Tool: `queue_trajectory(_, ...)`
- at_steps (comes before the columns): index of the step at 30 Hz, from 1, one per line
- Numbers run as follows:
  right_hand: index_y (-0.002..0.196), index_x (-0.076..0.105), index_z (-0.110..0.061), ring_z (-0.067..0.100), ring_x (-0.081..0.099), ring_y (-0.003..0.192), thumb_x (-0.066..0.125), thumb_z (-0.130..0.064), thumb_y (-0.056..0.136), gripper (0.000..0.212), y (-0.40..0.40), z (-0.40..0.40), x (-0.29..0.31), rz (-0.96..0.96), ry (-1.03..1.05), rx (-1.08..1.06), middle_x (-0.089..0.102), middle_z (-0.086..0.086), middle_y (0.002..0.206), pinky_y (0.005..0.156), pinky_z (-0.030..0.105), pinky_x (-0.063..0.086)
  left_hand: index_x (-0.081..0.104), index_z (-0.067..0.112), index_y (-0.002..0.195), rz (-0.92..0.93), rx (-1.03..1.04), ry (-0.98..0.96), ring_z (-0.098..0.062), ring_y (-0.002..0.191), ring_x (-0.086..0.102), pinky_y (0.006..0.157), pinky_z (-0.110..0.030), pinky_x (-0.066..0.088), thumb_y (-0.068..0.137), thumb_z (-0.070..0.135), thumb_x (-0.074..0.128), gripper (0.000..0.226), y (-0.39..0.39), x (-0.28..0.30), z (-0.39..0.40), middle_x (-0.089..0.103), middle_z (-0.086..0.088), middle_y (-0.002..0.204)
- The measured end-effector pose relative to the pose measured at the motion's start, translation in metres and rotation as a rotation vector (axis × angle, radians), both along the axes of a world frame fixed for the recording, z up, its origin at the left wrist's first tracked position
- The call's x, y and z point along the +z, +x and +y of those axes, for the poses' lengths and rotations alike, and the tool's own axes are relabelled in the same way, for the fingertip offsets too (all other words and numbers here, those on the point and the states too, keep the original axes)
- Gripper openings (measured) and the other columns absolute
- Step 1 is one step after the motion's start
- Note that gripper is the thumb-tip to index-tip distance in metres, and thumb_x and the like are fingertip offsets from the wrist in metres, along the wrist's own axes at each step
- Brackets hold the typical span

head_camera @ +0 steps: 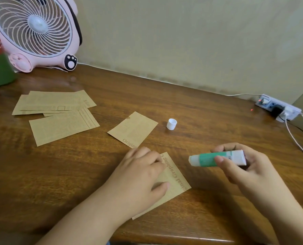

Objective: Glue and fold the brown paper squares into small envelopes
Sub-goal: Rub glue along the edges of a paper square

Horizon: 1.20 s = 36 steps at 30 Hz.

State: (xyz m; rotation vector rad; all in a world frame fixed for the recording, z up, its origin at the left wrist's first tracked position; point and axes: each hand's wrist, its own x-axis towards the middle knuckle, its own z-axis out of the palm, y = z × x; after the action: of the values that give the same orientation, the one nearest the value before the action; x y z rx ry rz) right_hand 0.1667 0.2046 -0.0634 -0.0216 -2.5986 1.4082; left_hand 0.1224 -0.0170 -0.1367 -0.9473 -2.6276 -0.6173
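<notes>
We work on the wooden table (191,110), loose brown sheets (58,114) stacked at ten o'clock. Our left hand (140,175) lies flat, fingers spread, pinning the brown paper square (175,179) at six o'clock. Our right hand (244,167) is clamped on the uncapped glue stick (216,159) at four o'clock, above the paper. We judge gluing comes next: bring its tip onto the paper's edge. The cap (171,123) stands at one o'clock.

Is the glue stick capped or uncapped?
Uncapped. The glue stick in the right hand shows a bare tip, and its white cap stands apart on the table.
</notes>
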Motion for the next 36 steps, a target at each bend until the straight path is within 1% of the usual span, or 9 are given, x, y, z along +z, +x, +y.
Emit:
queue_trajectory(4, 0.079, 0.071, -0.029, 0.026, 0.064, 0.070, 0.064, -0.047, 0.068, 0.022, -0.001, -0.015, -0.002, 0.022, 0.121, 0.088, 0.070, 0.006, 0.078, 0.061, 0.043, 0.053, 0.074, 0.022, 0.098, -0.028, -0.001, 0.004, -0.003, 0.100, 0.048, 0.091, -0.022, 0.039, 0.080, 0.050, 0.040, 0.047, 0.002, -0.001, 0.001, 0.061, 0.017, 0.102)
queue_trajectory(6, 0.081, 0.068, -0.028, 0.027, 0.066, 0.073, 0.061, -0.050, 0.070, 0.026, 0.000, -0.021, -0.008, 0.044, 0.121, 0.117, 0.071, 0.001, 0.078, 0.065, 0.050, 0.054, 0.074, 0.023, 0.099, -0.039, 0.000, -0.018, -0.002, 0.100, 0.047, 0.089, -0.019, 0.038, 0.081, 0.051, 0.040, 0.048, 0.002, 0.000, 0.001, 0.063, 0.017, 0.104)
queue_trajectory(13, 0.084, 0.063, -0.027, 0.016, 0.065, 0.072, 0.060, -0.051, 0.082, 0.025, -0.004, -0.021, -0.017, 0.096, 0.261, 0.226, 0.070, -0.009, 0.080, 0.060, 0.042, 0.051, 0.073, 0.020, 0.101, -0.069, -0.012, -0.017, -0.005, 0.100, 0.052, 0.088, -0.021, 0.042, 0.081, 0.052, 0.039, 0.051, 0.001, 0.000, 0.000, 0.064, 0.015, 0.106)
queue_trajectory(18, 0.081, 0.063, -0.023, 0.020, 0.062, 0.070, 0.061, -0.048, 0.084, 0.025, -0.016, -0.024, -0.022, 0.141, 0.282, 0.237, 0.067, 0.001, 0.080, 0.061, 0.040, 0.048, 0.069, 0.020, 0.112, -0.122, -0.026, -0.008, -0.005, 0.108, 0.046, 0.094, -0.024, 0.039, 0.081, 0.056, 0.033, 0.060, 0.001, 0.004, -0.001, 0.062, 0.014, 0.114)
queue_trajectory(21, 0.081, 0.064, -0.018, 0.022, 0.060, 0.069, 0.060, -0.045, 0.084, 0.028, -0.027, -0.028, -0.023, 0.156, 0.302, 0.238, 0.065, 0.006, 0.077, 0.060, 0.039, 0.048, 0.073, 0.021, 0.099, -0.122, -0.017, -0.016, -0.006, 0.097, 0.054, 0.084, -0.027, 0.051, 0.080, 0.054, 0.040, 0.051, 0.002, 0.005, 0.000, 0.065, 0.015, 0.102)
queue_trajectory(26, 0.076, 0.063, -0.019, 0.015, 0.051, 0.057, 0.062, -0.037, 0.081, 0.019, -0.035, -0.029, -0.017, 0.263, 0.287, 0.177, 0.062, 0.003, 0.072, 0.048, 0.014, 0.038, 0.071, 0.021, 0.106, -0.148, -0.016, 0.000, -0.006, 0.102, 0.050, 0.088, -0.028, 0.050, 0.079, 0.053, 0.038, 0.053, 0.003, 0.006, 0.000, 0.063, 0.014, 0.106)
queue_trajectory(28, 0.077, 0.063, -0.019, 0.015, 0.053, 0.057, 0.060, -0.043, 0.081, 0.025, -0.035, -0.030, -0.018, 0.250, 0.286, 0.211, 0.062, 0.003, 0.072, 0.049, 0.019, 0.042, 0.070, 0.022, 0.102, -0.169, -0.004, 0.017, -0.005, 0.102, 0.048, 0.087, -0.028, 0.051, 0.078, 0.055, 0.037, 0.053, 0.002, 0.007, 0.000, 0.061, 0.014, 0.104)
queue_trajectory(31, 0.079, 0.061, -0.018, 0.021, 0.057, 0.061, 0.056, -0.047, 0.082, 0.030, -0.038, -0.030, -0.027, 0.181, 0.287, 0.263, 0.063, 0.006, 0.072, 0.056, 0.040, 0.046, 0.067, 0.019, 0.103, -0.199, 0.008, 0.064, -0.002, 0.105, 0.040, 0.092, -0.026, 0.047, 0.078, 0.057, 0.034, 0.057, 0.002, 0.009, 0.000, 0.055, 0.015, 0.108)
queue_trajectory(36, 0.077, 0.060, -0.018, 0.021, 0.058, 0.060, 0.059, -0.041, 0.085, 0.024, -0.051, -0.033, -0.031, 0.216, 0.287, 0.260, 0.062, 0.006, 0.069, 0.057, 0.039, 0.045, 0.073, 0.019, 0.098, -0.190, 0.020, 0.039, -0.001, 0.100, 0.040, 0.086, -0.021, 0.047, 0.078, 0.056, 0.041, 0.053, 0.002, 0.013, 0.001, 0.059, 0.015, 0.100)
